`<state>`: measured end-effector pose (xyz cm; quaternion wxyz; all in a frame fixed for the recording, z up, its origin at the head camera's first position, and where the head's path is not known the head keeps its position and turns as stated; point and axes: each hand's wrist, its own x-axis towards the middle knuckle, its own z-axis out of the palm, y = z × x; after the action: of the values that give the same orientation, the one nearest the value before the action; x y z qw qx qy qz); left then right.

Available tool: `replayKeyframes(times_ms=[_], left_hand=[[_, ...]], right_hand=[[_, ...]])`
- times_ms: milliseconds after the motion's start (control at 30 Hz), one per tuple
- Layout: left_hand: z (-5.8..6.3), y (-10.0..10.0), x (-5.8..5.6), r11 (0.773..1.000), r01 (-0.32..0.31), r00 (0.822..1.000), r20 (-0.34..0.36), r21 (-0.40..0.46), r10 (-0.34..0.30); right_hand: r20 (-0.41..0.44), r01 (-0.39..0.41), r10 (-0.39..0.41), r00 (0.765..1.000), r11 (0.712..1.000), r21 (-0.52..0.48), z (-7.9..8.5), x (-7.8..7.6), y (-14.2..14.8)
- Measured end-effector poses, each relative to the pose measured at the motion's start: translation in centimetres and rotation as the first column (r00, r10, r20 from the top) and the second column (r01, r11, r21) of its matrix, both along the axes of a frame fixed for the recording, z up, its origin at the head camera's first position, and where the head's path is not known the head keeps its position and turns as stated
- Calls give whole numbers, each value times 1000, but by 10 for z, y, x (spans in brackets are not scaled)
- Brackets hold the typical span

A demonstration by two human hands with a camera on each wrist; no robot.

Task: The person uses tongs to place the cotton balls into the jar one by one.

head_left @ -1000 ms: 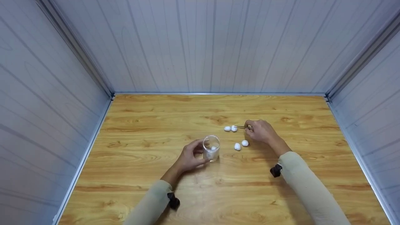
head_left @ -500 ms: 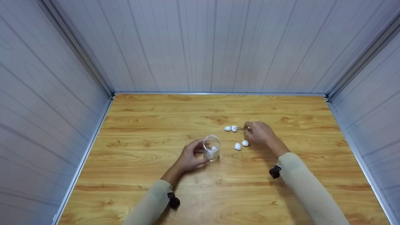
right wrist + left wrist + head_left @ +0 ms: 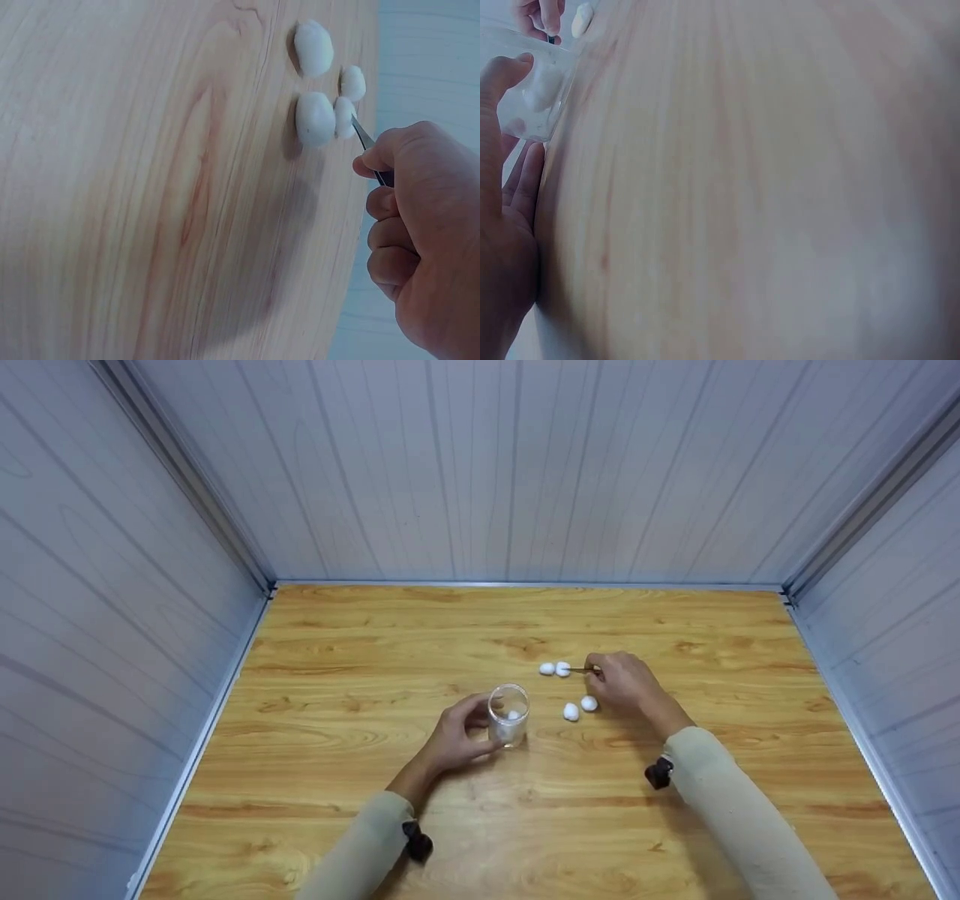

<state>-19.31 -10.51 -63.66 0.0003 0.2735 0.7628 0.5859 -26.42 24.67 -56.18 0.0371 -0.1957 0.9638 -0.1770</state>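
My left hand [image 3: 457, 737] grips a clear glass jar [image 3: 508, 727], thumb on the near side and fingers behind. Inside the jar lies white cotton, seen as a cotton ball [image 3: 543, 88] through the wall in the left wrist view. Between thumb and fingers, my right hand [image 3: 624, 681] pinches a pair of tweezers [image 3: 365, 139]. Their tips are at a cotton ball [image 3: 562, 669] in the back pair, with a second cotton ball [image 3: 547, 669] just left of it. Nearer to me lie two more, a rounder cotton ball [image 3: 589, 703] and a squarer cotton ball [image 3: 571, 712].
A wood-grain table [image 3: 337, 660] lies under everything. Pale panelled walls rise at the back [image 3: 480, 472], the left [image 3: 112, 622] and the right [image 3: 892, 607]. Small black devices are strapped at the left wrist [image 3: 417, 842] and right wrist [image 3: 659, 773].
The tweezers' arms, apart earlier, have come together at the right cotton ball of the back pair. My right hand has shifted slightly toward me; my left hand and the jar stay put.
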Motion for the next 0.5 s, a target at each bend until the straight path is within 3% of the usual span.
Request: replayKeyframes(times_ms=[267, 500], left_hand=[[6, 1, 2, 999, -11, 995, 94, -34, 14], [6, 2, 2, 999, -20, 996, 92, -28, 22]], right_hand=[[-48, -12, 12, 999, 1000, 5, -1, 1, 1], [-45, -9, 9, 999, 1000, -3, -1, 0, 1]])
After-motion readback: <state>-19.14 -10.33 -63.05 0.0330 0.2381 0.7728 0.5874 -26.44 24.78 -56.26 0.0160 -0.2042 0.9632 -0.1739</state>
